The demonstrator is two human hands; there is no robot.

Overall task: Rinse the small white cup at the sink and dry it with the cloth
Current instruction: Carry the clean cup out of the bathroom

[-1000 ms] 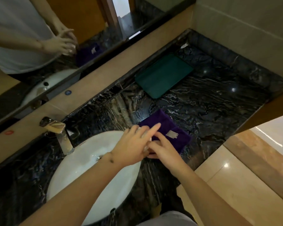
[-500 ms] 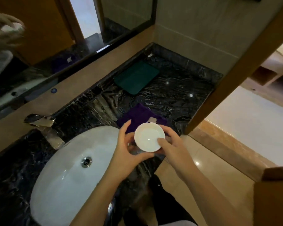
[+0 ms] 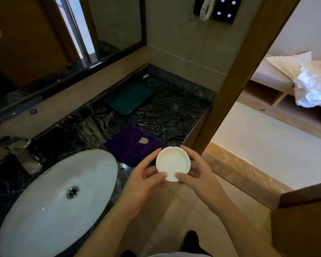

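Observation:
I hold the small white cup (image 3: 172, 163) in both hands, its round opening turned up toward me, off the counter's front edge to the right of the sink. My left hand (image 3: 144, 178) grips its left rim between thumb and fingers. My right hand (image 3: 196, 172) grips the right rim the same way. The purple cloth (image 3: 132, 146) lies flat on the dark marble counter (image 3: 167, 115) just behind the cup. The white oval sink (image 3: 57, 197) is at lower left with its drain visible, and the metal faucet (image 3: 17, 147) stands at its back left; no water runs.
A green tray (image 3: 130, 97) lies at the back of the counter by the mirror (image 3: 44, 43). A wooden door frame (image 3: 248, 62) stands right of the counter, a bedroom beyond it. A brown box (image 3: 304, 219) sits at lower right on the tiled floor.
A second ago both hands were down on the cloth at the sink's edge; they have lifted the cup off it and brought it toward me. My view has swung right.

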